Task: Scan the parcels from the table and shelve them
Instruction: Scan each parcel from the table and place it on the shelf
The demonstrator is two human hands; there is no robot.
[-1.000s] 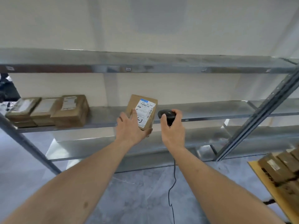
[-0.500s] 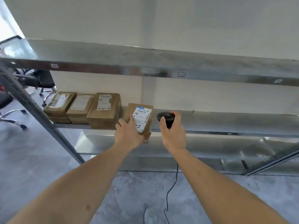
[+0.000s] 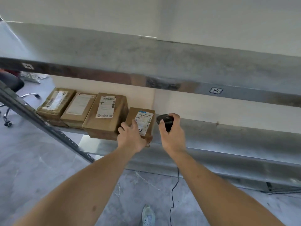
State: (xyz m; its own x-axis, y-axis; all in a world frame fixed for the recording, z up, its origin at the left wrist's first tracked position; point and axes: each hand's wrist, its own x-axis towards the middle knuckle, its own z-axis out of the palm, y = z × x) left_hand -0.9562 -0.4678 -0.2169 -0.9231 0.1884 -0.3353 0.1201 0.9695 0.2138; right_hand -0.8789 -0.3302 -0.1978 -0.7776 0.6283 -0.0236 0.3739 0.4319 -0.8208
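Metal shelf [image 3: 228,136] ahead: my left hand [image 3: 132,137] grips a parcel [image 3: 141,121] beside three boxes [image 3: 105,115]; my right hand [image 3: 172,136] clutches the scanner [image 3: 165,120].

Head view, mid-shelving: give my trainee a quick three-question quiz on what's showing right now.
1. True or false: the right hand holds the black scanner.
2. How many parcels already lie on the shelf, left of the parcel in the left hand?
3. That parcel's label faces: A) up toward the camera, B) the wall, C) the floor.

Key: 1 true; 2 three; 3 A.
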